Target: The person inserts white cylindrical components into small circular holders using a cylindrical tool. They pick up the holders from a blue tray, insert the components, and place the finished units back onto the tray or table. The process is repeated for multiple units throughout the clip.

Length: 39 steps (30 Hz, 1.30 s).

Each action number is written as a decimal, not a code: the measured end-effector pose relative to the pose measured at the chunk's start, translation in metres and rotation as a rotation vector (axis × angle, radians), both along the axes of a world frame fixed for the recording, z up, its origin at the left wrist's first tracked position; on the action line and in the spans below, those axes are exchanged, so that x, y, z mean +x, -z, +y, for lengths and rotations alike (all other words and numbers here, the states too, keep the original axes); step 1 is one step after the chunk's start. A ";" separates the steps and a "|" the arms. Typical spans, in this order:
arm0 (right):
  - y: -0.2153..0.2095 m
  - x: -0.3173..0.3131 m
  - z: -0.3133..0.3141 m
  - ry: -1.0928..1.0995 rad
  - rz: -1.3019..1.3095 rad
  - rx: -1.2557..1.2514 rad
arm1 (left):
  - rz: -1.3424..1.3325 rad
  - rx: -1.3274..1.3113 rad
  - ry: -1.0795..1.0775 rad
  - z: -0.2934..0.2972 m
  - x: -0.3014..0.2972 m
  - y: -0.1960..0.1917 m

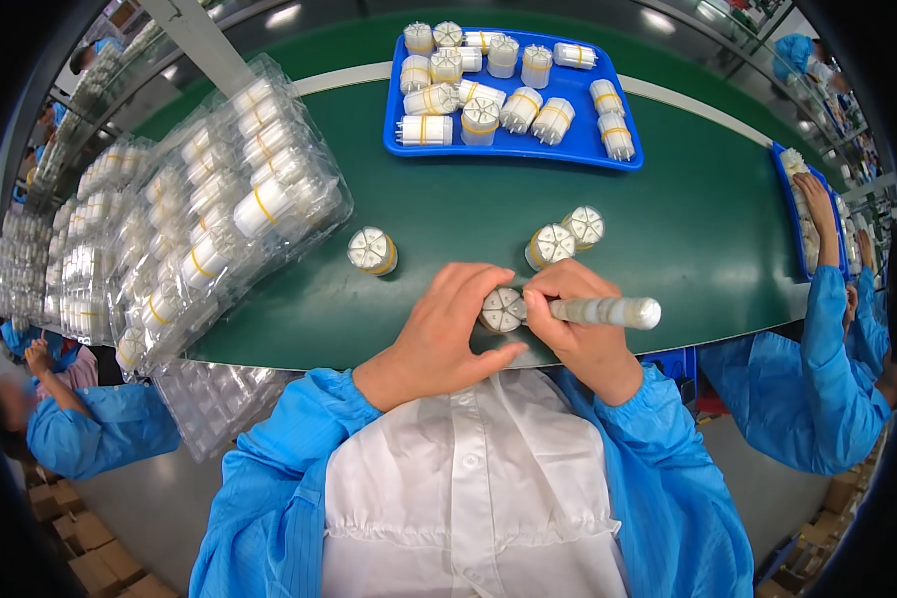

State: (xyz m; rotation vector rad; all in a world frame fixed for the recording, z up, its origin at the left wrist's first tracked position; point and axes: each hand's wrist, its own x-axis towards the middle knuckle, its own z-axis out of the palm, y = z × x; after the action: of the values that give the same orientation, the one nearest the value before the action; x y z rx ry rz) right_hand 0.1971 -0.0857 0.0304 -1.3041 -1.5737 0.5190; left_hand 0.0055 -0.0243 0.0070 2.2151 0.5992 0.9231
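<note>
My left hand [439, 334] curls around a short white cylinder [501, 311] near the front edge of the green table, its thumb set apart from the fingers. The cylinder stands upright, and its round top is split into wedge-shaped segments. A thick, stick-like hand tool [608, 312] with a pale grey-white handle lies in the grip of my right hand [578, 334]. Its rounded end points right; the working tip, toward the cylinder, is hidden by my fingers. Just beyond my right hand stand two similar cylinders [550, 245], and another cylinder [373, 250] stands to the left.
A blue tray [513, 152] at the far side holds many white cylinders with yellow bands. Clear plastic trays [334, 199] packed with cylinders lean at the left. A co-worker's hand [817, 207] reaches into another blue tray [802, 244] at the right. Another person sits left.
</note>
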 end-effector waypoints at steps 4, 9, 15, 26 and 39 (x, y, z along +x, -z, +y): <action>0.000 0.000 -0.001 0.016 -0.016 0.008 | 0.016 0.088 -0.036 0.002 0.001 0.009; -0.003 0.003 0.001 0.044 -0.002 0.085 | -0.020 -0.037 0.046 0.001 -0.003 0.006; 0.000 0.004 0.001 0.001 -0.032 0.025 | -0.051 -0.005 0.046 0.002 0.000 -0.002; -0.006 0.006 -0.012 0.104 -0.029 0.079 | 0.082 0.095 -0.153 -0.010 -0.041 -0.013; -0.004 -0.012 -0.016 0.020 -0.115 0.057 | 0.504 0.270 -0.559 0.024 -0.058 -0.046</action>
State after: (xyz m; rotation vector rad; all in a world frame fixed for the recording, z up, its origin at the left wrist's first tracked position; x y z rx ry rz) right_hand 0.1847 -0.1022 0.0347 -1.3251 -1.6558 0.3900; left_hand -0.0524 0.0000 0.0529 2.5959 1.4566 0.7258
